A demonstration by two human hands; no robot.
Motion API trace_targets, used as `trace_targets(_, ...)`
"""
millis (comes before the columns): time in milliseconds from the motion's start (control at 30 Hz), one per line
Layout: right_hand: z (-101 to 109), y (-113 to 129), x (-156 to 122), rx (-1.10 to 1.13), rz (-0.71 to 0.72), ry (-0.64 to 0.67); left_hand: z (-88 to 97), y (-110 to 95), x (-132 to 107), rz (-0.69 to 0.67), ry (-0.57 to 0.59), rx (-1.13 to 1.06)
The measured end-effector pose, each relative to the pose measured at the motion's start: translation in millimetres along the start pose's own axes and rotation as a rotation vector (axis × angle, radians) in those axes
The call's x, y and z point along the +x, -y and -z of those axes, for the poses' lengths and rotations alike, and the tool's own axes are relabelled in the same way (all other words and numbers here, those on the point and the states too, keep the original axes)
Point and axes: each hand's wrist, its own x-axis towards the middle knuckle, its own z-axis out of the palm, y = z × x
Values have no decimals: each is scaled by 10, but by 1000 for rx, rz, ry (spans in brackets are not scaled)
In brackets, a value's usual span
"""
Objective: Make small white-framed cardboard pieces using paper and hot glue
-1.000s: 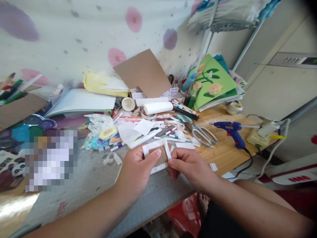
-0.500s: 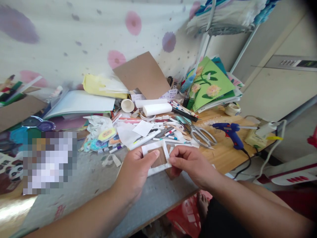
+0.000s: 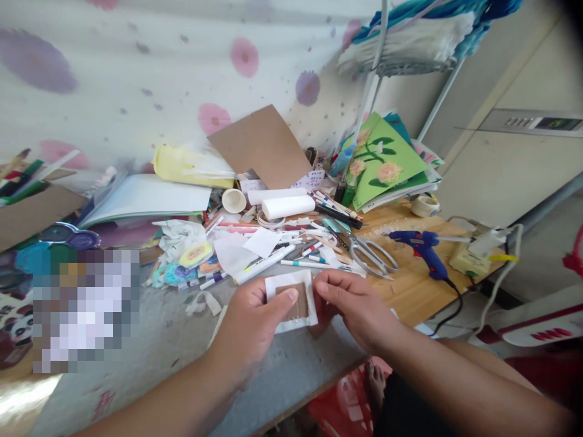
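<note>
A small piece of brown cardboard (image 3: 298, 301) with white paper strips folded along its edges is held above the front of the table. My left hand (image 3: 255, 315) is closed on its left side, the thumb pressed flat on the brown middle. At the right edge, my right hand (image 3: 348, 303) has thumb and forefinger pinched together against the white border; its other fingers are curled below and partly hidden. Just behind the hands lie white marker pens (image 3: 268, 265), a loose square of white paper (image 3: 262, 243) and metal scissors (image 3: 371, 255).
A blue hot glue gun (image 3: 421, 249) lies at right, its cord hanging off the edge near a power strip (image 3: 471, 258). Behind are a paper cup (image 3: 234, 201), a white roll (image 3: 288, 207), a large cardboard sheet (image 3: 264, 145) and a green flower card (image 3: 387, 161).
The right-hand paper strip, raised before, now lies flat along the cardboard's edge. My right fingers have shifted slightly outward along that side, while my left hand keeps its grip.
</note>
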Motion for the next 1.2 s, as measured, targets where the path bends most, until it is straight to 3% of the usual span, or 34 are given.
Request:
trace_targets(267, -37, 59, -3, -63, -67, -30, 0, -69, -20, 23, 44, 271)
trace_targets(500, -80, 25, 26, 98, 6, -252, -26, -34, 11, 36, 133, -151)
trace_targets(633, -174, 21, 17, 173, 13, -350, -83, -11, 0, 84, 59, -251)
trace_targets(800, -338, -53, -26, 300, -19, -361, -138, -4, -28, 93, -6, -398)
trace_targets(1100, -326, -75, -72, 331, -48, -311, -67, 26, -2, 23, -11, -254)
trace_targets(1200, -223, -42, -69, 223, -8, -351, -35, 37, 16, 20, -6, -196)
